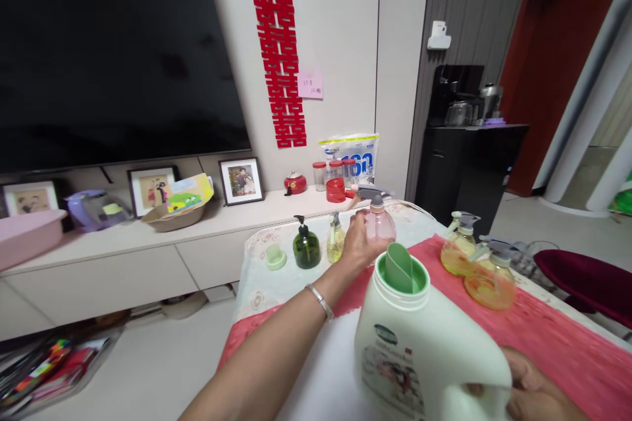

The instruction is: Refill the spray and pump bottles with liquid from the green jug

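My left hand (361,241), with a silver bracelet at the wrist, reaches forward and is closed round a clear pinkish spray bottle (381,222) with a grey trigger head. My right hand (533,385) grips the handle of a large pale-green laundry detergent jug (395,342), close in front of me. The jug's mouth is uncapped and shows a green pouring spout (399,268). Left of my left hand stand a small spray bottle (336,240) with yellow liquid, a dark green pump bottle (307,247) and a light-green cap (275,258).
Two spray bottles with yellow-orange liquid, one nearer (494,279) and one behind (459,247), stand right on the red cloth (548,316). Behind the table, a white cabinet (222,223) bears red-lidded jars (320,177), framed photos (241,181) and a basket (178,217). A dark red stool (587,279) is at right.
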`<state>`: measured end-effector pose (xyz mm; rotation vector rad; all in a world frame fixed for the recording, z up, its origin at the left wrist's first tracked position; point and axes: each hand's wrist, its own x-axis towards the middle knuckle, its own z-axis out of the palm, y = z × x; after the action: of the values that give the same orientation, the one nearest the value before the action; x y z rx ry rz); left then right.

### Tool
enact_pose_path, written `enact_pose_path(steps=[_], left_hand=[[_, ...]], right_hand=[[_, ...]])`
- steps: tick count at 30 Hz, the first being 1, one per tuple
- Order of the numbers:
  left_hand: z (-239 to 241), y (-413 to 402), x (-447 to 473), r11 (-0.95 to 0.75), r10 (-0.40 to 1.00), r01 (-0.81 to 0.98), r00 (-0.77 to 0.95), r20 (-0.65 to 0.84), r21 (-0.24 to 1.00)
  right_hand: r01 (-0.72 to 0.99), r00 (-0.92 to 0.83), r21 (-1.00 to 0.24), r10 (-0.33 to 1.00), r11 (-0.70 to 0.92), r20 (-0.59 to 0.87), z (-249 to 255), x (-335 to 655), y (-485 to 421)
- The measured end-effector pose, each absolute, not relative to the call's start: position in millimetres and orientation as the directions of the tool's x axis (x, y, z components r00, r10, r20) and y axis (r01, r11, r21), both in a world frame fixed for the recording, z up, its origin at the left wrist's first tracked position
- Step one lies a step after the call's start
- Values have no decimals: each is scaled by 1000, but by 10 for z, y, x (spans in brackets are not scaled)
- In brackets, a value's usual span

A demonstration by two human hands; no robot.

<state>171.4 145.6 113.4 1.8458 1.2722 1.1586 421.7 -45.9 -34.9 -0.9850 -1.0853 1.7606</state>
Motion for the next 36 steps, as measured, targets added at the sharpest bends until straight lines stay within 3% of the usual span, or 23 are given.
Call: enact_pose_path(steps=[4, 7, 11, 17, 23, 27, 30, 36], left_hand=[[1364, 1272, 1478, -413, 911, 388, 159, 382, 824], [1518, 1046, 1220, -430, 902, 394, 147, 406, 812], [1575, 585, 783, -348, 935, 462, 109, 338, 815], [1048, -284, 268, -223, 975, 519, 101, 200, 825], [573, -1017, 222, -35, 994, 394, -79, 71, 918], [579, -1222, 332, 39, 996, 383, -94, -3, 923], [581, -1270, 386, 68, 993, 359, -113, -29, 931], [423, -1418, 437, -97, 984, 457, -92, 155, 884]], right_hand=[[-215, -415, -959, 906, -185, -81, -90, 4068, -435], [-254, -331, -956, 942, -144, -54, -11, 4013, -445], [-165, -350, -984, 937, -74, -12, -13, 4010, -465], [-220, -217, -975, 976, -30, 19, 47, 4150, -438], [-51, 126, -948, 943, 315, 307, 556, 4186, -799], [14, -46, -844, 844, 536, 535, 948, 3526, -1182], [247, -243, -813, 846, 527, 475, 1000, 2862, -1269], [405, -234, -649, 759, 644, 607, 726, 2181, -1174]])
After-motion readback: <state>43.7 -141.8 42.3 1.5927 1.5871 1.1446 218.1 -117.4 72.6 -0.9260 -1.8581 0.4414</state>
